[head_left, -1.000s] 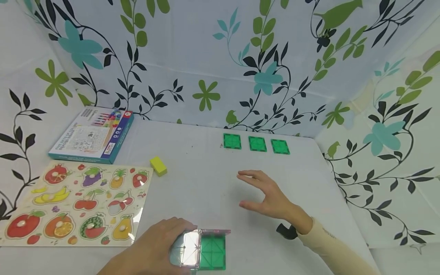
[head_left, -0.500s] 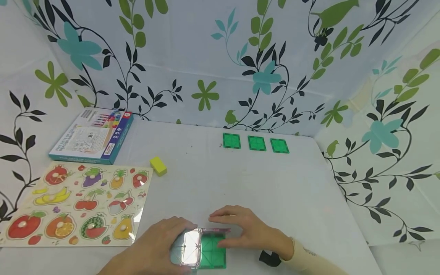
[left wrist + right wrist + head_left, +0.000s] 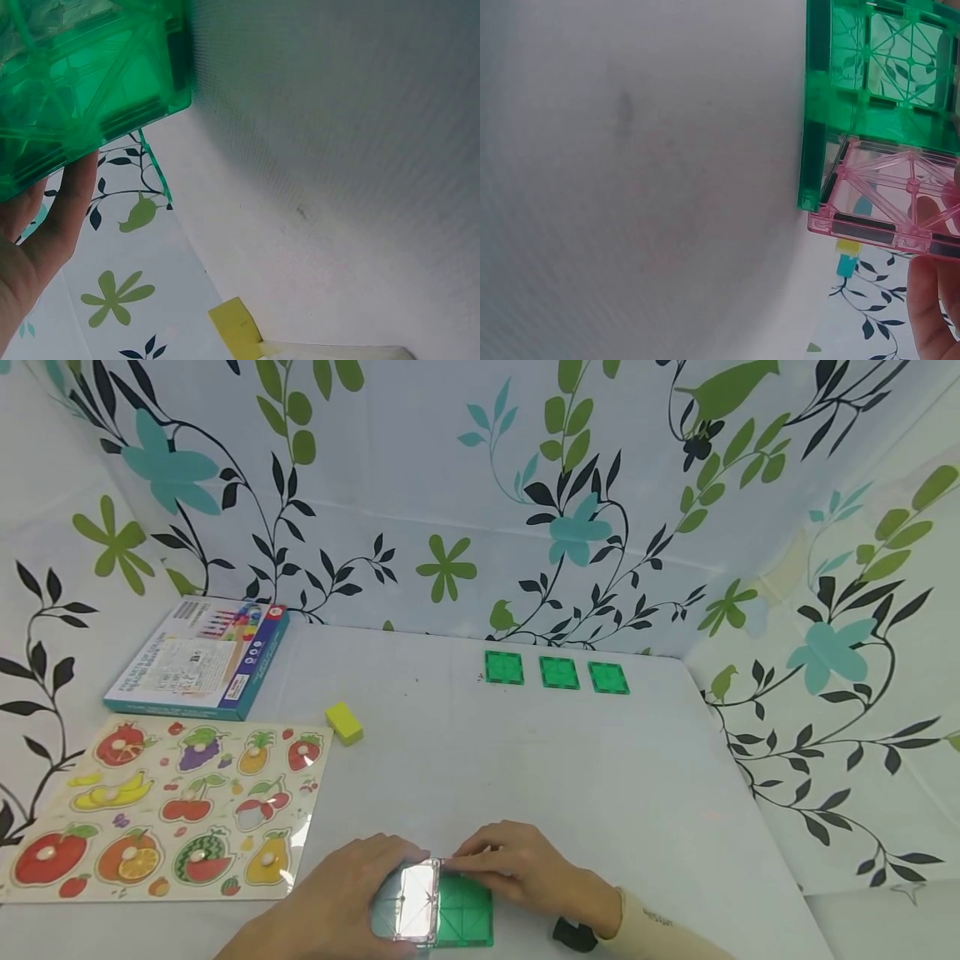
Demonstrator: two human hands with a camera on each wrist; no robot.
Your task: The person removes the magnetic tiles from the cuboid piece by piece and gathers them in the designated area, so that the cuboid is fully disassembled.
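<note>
My left hand (image 3: pixel 341 893) grips a small structure of see-through magnetic tiles, thumb at the near side and fingers at the far side. A shiny clear tile (image 3: pixel 416 902) faces up under that hand, and a green tile (image 3: pixel 467 912) shows to its right. The left wrist view shows a green side (image 3: pixel 112 82) of the structure close up. My right hand (image 3: pixel 528 872) pinches the pink tile (image 3: pixel 885 187) at the structure's far side. Its fingers cover most of that tile in the head view.
Three green tiles (image 3: pixel 558 672) lie in a row at the table's back. A fruit puzzle board (image 3: pixel 153 839) lies at the left, with a boxed set (image 3: pixel 195 656) behind it. A yellow block (image 3: pixel 345 723) sits beside the board. Patterned cloth (image 3: pixel 360 468) hangs behind.
My right hand has come left and nearer, from the open table to the pink tile, and its fingers have closed there. The left hand and the structure have stayed in place.
</note>
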